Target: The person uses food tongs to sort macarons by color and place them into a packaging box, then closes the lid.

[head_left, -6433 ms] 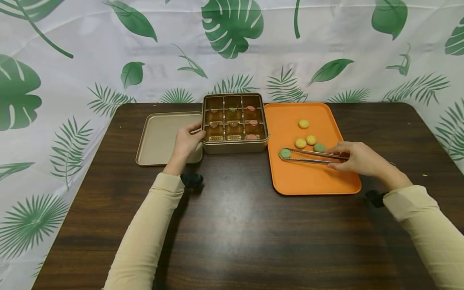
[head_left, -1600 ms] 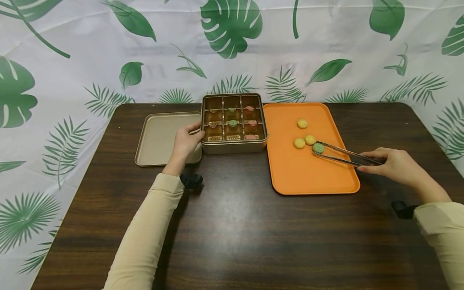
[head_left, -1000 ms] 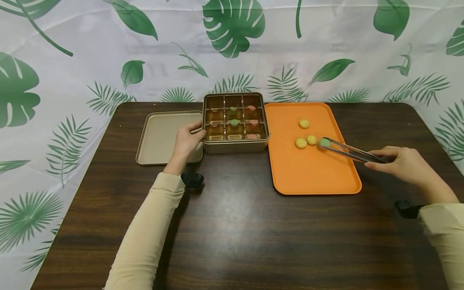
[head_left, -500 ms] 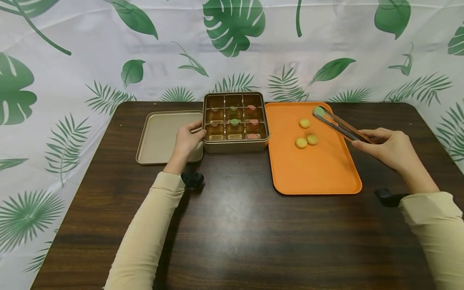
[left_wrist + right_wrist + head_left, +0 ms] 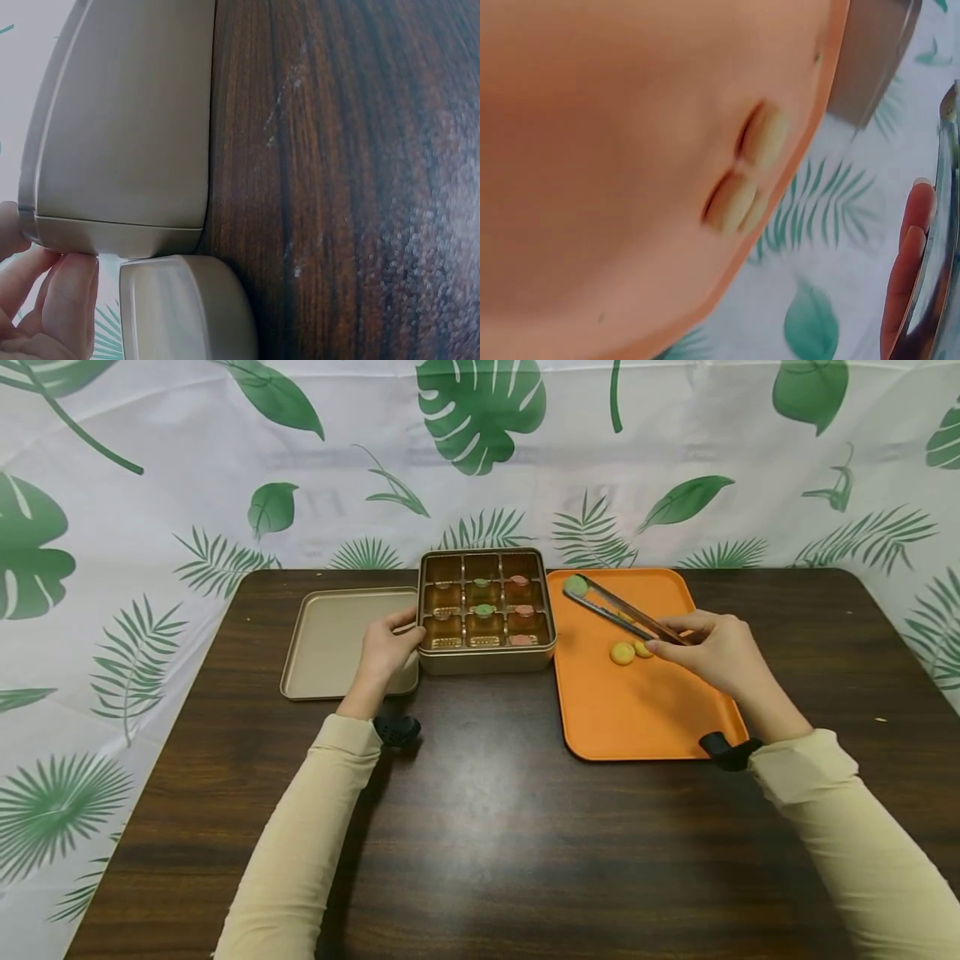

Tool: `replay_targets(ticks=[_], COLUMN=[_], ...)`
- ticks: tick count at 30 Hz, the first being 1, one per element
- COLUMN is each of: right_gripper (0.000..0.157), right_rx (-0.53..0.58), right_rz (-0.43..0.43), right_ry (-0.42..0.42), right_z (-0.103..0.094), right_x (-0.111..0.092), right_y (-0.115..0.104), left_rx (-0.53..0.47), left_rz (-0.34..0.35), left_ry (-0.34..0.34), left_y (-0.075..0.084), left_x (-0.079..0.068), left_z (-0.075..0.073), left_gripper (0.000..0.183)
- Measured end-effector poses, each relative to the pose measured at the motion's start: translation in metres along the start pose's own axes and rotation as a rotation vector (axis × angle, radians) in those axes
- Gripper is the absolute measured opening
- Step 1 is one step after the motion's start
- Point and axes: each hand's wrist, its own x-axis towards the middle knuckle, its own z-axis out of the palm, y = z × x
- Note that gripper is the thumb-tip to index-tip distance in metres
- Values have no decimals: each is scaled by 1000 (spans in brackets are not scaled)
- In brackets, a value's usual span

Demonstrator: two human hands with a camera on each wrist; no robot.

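In the head view my left hand (image 5: 386,652) grips the left rim of a gold tin box (image 5: 487,663), thumb on top; in the left wrist view its fingers (image 5: 69,300) bend against the tin's corner. The box has a divided insert, with pink macarons (image 5: 523,610) in the right column and green macarons (image 5: 483,609) in the middle one. My right hand (image 5: 723,652) holds metal tongs (image 5: 633,617), whose tips pinch a green macaron (image 5: 576,584) above the orange tray (image 5: 645,718), just right of the box. Yellow macarons (image 5: 622,652) lie on the tray, partly behind the tongs.
A flat gold lid (image 5: 322,643) lies left of the box, its right edge close to the box wall. The dark wooden table (image 5: 480,827) runs back to a leaf-print cloth (image 5: 337,485).
The tongs took up the green macaron from beside the yellow ones, lifted it off the tray and carried it left toward the box. Another green macaron came into the middle column earlier. The left hand stayed.
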Motion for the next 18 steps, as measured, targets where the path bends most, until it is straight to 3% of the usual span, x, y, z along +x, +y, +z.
replay_targets(ticks=[5,11,18], right_gripper=[47,35,39], right_rx=[5,-43,-105], right_rz=[-77,-163,-202], right_ry=[-49,-52,-93], right_z=[19,39,53], right_x=[4,8,12], right_y=[-18,-34,-51], left_rx=[-8,-11,9], left_rz=[-10,-11,-16], left_ry=[0,-2,-6], left_y=[1,2,2], left_x=[0,0,0], left_z=[0,-1,0], left_gripper=[47,47,47])
